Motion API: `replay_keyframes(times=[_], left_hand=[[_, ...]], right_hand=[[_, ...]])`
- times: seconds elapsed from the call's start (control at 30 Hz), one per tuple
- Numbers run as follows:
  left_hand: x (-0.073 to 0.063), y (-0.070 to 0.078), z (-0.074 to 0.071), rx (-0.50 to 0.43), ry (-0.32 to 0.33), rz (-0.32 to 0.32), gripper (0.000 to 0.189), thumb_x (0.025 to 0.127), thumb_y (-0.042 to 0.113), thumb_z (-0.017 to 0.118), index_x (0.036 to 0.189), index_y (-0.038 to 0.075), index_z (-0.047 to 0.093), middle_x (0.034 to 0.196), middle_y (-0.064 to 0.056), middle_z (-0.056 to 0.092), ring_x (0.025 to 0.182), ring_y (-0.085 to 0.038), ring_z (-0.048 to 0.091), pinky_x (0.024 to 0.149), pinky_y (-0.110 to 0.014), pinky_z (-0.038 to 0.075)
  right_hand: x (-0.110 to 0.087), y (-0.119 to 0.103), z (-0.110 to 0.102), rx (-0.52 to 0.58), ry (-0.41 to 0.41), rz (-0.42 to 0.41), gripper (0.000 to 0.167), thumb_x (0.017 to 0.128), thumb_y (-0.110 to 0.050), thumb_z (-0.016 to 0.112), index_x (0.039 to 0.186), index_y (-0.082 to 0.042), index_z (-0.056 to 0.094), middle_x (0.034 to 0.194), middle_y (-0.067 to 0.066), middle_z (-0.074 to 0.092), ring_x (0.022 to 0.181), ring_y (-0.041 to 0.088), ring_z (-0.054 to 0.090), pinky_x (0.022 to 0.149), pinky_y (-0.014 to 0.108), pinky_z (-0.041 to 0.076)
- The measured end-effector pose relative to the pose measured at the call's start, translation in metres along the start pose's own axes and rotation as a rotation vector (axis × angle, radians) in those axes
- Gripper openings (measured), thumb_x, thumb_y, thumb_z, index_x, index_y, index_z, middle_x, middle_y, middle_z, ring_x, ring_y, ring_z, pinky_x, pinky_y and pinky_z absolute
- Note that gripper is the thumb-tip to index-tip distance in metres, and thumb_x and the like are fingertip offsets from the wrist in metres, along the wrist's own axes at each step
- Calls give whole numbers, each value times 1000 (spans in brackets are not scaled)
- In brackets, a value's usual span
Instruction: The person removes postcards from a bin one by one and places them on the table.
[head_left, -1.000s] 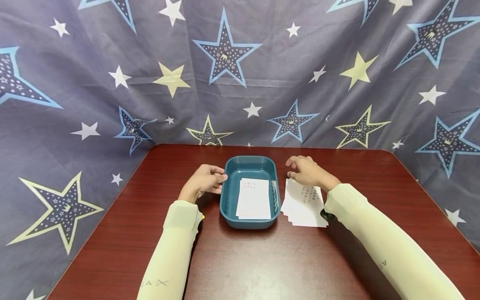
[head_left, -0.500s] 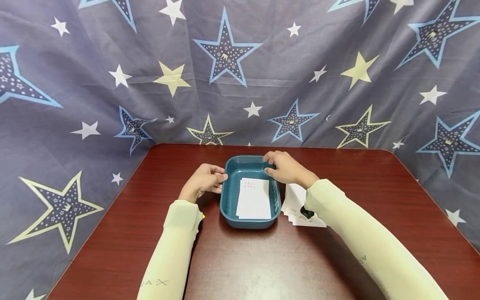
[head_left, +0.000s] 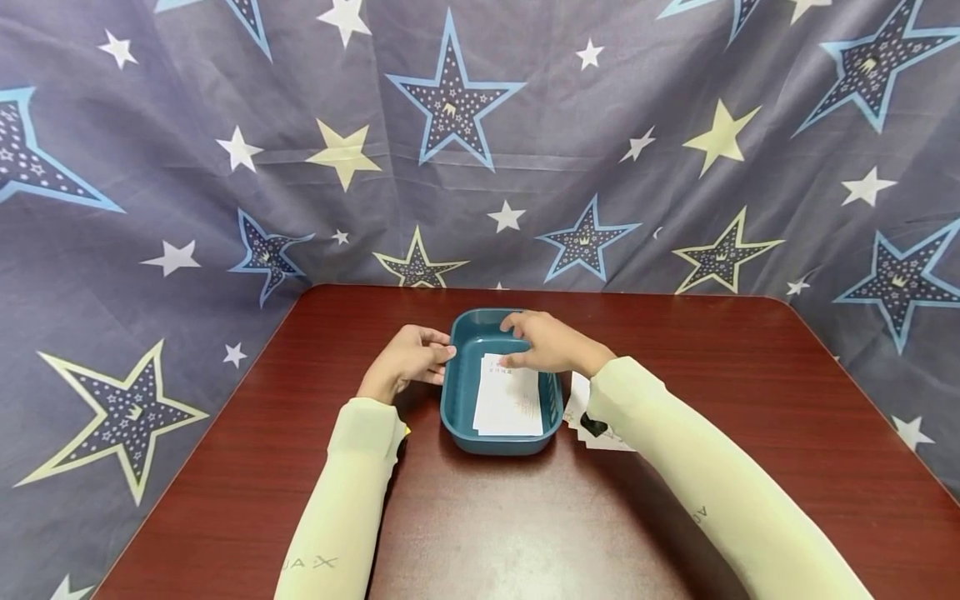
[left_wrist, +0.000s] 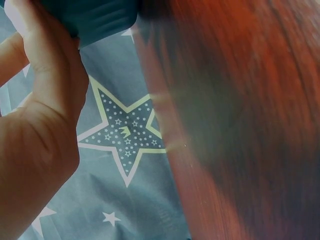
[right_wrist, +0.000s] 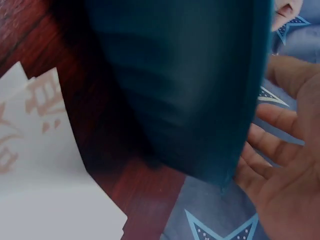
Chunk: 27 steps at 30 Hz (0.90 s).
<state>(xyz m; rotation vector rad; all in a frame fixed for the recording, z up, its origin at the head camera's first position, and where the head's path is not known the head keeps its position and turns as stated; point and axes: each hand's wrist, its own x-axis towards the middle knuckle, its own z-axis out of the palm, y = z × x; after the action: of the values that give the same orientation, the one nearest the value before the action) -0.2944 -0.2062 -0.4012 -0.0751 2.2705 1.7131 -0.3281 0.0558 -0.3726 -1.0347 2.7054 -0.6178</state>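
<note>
A deep teal tray (head_left: 504, 447) stands on the table with a stack of white paper cards (head_left: 498, 404) inside; the top one bears small writing. At the tray's left rim, my left hand (head_left: 405, 362) holds the edge, thumb at the rim and other fingers against the outside. My right hand (head_left: 553, 343) is over the tray's far right part, fingers bent and spread, thumb near the top of the card stack. No card shows between its fingers in the right wrist view. Beside the tray on the right lies another stack of written cards (right_wrist: 40, 125), partly hidden by my right sleeve.
The reddish-brown wooden table (head_left: 465, 533) has its far edge near a grey star-patterned curtain (head_left: 300, 83). The curtain also runs along the left and right sides. Table surface extends in front of the tray and to both sides.
My right hand has moved left from above the right-hand card stack, across the tray's right rim, to above the tray's inside. My left hand and the tray have stayed in place.
</note>
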Motion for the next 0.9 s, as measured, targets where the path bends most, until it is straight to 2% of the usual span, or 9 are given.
replay_keyframes(times=[0.17, 0.3, 0.47, 0.57, 0.77, 0.9], left_hand=[[-2, 2, 2, -20, 4, -9, 38, 98, 8, 66, 131, -9, 58, 83, -7, 64, 61, -14, 64, 58, -26, 62], [-1, 1, 2, -25, 5, -7, 37, 98, 7, 66, 131, -9, 58, 81, -7, 64, 60, -13, 63, 57, -26, 62], [0, 0, 2, -21, 6, -11, 38, 98, 8, 66, 131, -8, 58, 88, -12, 66, 62, -14, 64, 59, -27, 62], [1, -1, 1, -19, 8, -7, 38, 98, 9, 66, 131, -8, 59, 92, -14, 66, 63, -15, 64, 59, -28, 63], [1, 0, 1, -16, 11, 0, 40, 98, 8, 66, 133, -8, 57, 101, -20, 68, 62, -14, 64, 60, -29, 63], [0, 1, 1, -26, -2, -3, 44, 98, 7, 67, 136, -9, 54, 112, -27, 67, 60, -14, 66, 60, -29, 63]], right_hand=[[7, -4, 7, 8, -117, 25, 72, 91, -42, 76, 146, -4, 50, 132, 19, 64, 119, 30, 62, 103, 45, 54], [9, -7, 11, -10, -162, 80, 82, 88, -43, 80, 151, -5, 45, 141, 18, 60, 129, 30, 58, 109, 45, 51], [11, -9, 17, -124, -219, 158, 103, 79, -55, 84, 158, -12, 35, 154, 11, 50, 143, 30, 46, 118, 50, 42], [11, -11, 20, -195, -266, 189, 115, 72, -62, 86, 161, -17, 30, 156, 9, 48, 144, 29, 45, 119, 52, 40], [10, -15, 22, -308, -339, 201, 132, 61, -70, 88, 164, -21, 20, 160, 8, 44, 146, 29, 42, 123, 53, 32], [10, -17, 24, -375, -382, 197, 136, 60, -70, 89, 165, -22, 16, 163, 8, 39, 151, 27, 36, 126, 54, 24]])
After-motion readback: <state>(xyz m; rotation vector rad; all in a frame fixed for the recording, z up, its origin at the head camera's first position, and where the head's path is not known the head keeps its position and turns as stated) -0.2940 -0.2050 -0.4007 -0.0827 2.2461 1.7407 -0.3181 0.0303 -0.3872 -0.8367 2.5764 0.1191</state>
